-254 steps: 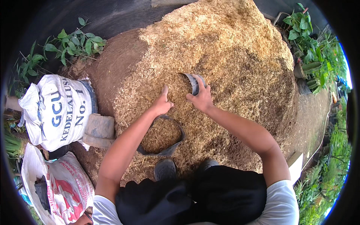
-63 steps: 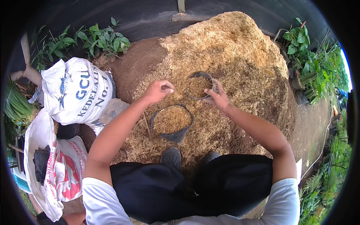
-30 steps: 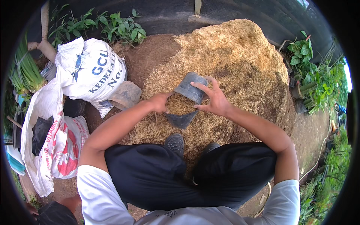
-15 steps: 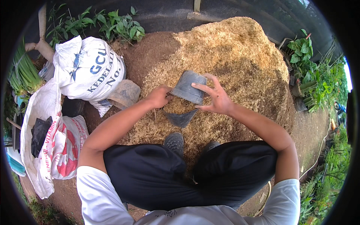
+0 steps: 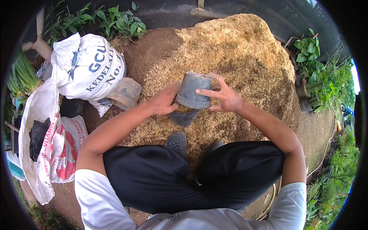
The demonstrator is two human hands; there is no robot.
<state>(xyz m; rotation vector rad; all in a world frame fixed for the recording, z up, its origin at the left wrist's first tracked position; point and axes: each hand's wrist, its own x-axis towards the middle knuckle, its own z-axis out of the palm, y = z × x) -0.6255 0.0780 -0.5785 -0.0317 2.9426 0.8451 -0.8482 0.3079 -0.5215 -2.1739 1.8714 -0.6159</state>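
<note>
A grey plastic pot (image 5: pixel 194 90) is held bottom up, slightly tilted, above a dark plastic bag (image 5: pixel 184 118). The bag's mouth lies just under the pot's rim, with a little brown material showing there. My right hand (image 5: pixel 226 96) grips the pot's right side, fingers spread over its wall and thumb low by the rim. On the opposite side, my left hand (image 5: pixel 165 99) closes against the pot, its thumb near the rim and the bag's edge. Its fingertips are partly hidden behind the pot.
A large heap of pale husks and brown soil (image 5: pixel 245 50) spreads ahead. To the left stand a full white sack (image 5: pixel 86 69), an opened white-and-red sack (image 5: pixel 67 149) and a tipped dirty pot (image 5: pixel 126 93). Leafy plants (image 5: pixel 308 50) grow at the right; my shoes (image 5: pixel 176 142) rest at the heap's near edge.
My left hand has shifted from pinching the bag's edge to the pot's left side. The pot has turned more upright, still bottom up, and covers more of the bag's mouth.
</note>
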